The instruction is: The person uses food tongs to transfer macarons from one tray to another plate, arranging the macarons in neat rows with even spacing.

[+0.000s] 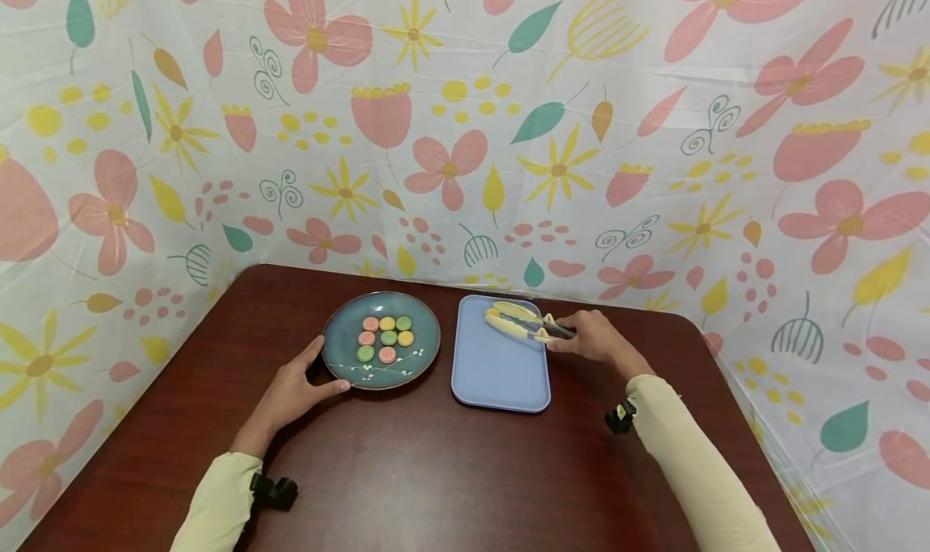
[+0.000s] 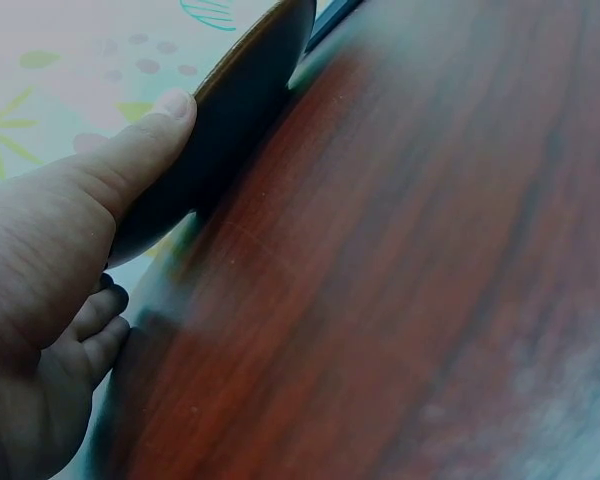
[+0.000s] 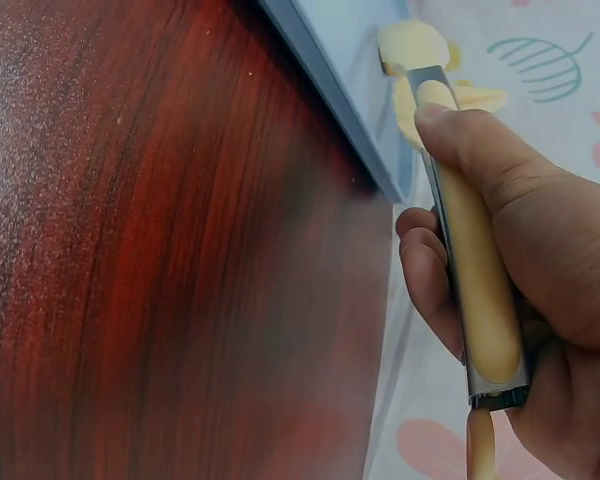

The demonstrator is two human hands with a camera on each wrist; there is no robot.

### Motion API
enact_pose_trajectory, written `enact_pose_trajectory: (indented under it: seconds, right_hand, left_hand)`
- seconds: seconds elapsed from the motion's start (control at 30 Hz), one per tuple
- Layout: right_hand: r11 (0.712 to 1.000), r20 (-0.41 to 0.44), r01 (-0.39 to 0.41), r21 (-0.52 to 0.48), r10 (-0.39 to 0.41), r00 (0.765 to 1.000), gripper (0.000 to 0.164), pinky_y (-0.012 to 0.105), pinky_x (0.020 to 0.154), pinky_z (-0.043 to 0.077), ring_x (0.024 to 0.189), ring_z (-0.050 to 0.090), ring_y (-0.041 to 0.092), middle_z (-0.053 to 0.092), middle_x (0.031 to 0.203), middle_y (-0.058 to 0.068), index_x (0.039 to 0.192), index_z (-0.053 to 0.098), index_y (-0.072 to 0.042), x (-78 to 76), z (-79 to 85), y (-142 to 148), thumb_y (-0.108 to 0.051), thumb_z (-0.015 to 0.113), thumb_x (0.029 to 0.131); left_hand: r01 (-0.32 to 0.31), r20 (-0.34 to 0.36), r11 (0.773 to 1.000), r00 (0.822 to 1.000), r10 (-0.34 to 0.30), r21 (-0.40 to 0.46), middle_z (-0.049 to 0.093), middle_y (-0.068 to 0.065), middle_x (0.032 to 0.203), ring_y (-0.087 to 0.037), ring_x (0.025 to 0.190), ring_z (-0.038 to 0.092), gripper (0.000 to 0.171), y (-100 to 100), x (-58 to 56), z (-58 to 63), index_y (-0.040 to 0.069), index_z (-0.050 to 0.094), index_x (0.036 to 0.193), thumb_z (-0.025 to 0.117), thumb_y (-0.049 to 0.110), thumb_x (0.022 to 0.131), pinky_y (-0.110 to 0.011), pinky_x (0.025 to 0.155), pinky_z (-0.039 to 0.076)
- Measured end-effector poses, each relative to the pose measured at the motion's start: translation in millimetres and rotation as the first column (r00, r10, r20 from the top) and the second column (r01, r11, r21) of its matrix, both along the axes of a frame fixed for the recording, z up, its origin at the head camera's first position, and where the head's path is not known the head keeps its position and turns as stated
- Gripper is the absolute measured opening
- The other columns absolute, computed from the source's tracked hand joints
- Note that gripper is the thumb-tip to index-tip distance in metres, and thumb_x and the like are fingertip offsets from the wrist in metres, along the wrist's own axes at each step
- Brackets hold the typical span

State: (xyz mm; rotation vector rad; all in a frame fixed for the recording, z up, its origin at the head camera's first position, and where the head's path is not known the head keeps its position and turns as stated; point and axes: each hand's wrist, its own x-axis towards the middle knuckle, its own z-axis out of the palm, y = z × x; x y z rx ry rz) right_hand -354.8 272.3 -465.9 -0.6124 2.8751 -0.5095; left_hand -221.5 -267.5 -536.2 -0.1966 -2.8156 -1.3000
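My left hand (image 1: 292,389) holds the blue-green round plate (image 1: 337,366) by its left rim, thumb near the front edge; in the left wrist view the thumb lies against the plate's rim (image 2: 248,130). Several small round macaron-like pieces (image 1: 389,337) in pink, yellow and green sit on the plate. With my right hand (image 1: 597,340) I grip a pair of cream-yellow and metal tongs (image 1: 517,319) by the handle end. The tongs' heads are over the upper part of a light-blue rectangular tray (image 1: 501,378). In the right wrist view, thumb and fingers wrap the tongs' handle (image 3: 475,270).
Plate and tray stand side by side toward the back of a dark red-brown wooden table (image 1: 407,463), with a gap between them. A flower-printed curtain (image 1: 450,132) hangs behind the table and at both sides.
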Motion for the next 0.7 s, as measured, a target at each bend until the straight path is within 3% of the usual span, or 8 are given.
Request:
enact_pose_trajectory:
  seconds: [0.17, 0.7]
  right_hand:
    - [1.000, 0.015, 0.014, -0.001, -0.014, 1.000, 0.062, 0.038, 0.080, 0.052, 0.098, 0.062, 0.021, 0.068, 0.131, 0.018, 0.134, 0.067, -0.002, 0.4, -0.9, -1.8, -0.043, 0.079, 0.089]
    - [1.000, 0.018, 0.007, -0.017, -0.007, 1.000, 0.061, 0.033, 0.071, 0.047, 0.087, 0.059, 0.020, 0.070, 0.127, 0.019, 0.134, 0.067, 0.000, 6.2, -0.3, -6.2, -0.041, 0.080, 0.090]
  left_hand:
    - [-0.001, -0.001, 1.000, 1.000, 0.001, -0.003, 0.023, -0.019, 0.167, -0.042, 0.152, 0.026, 0.117, 0.0, 0.0, -0.2, 0.000, 0.022, 0.162, 0.082, 0.059, 0.080, -0.061, 0.117, 0.032]
    - [0.002, 0.009, 1.000, 1.000, -0.001, -0.013, 0.023, -0.020, 0.167, -0.042, 0.152, 0.026, 0.117, -0.6, 0.0, 0.8, -0.001, 0.021, 0.162, 0.081, 0.058, 0.081, -0.061, 0.117, 0.032]
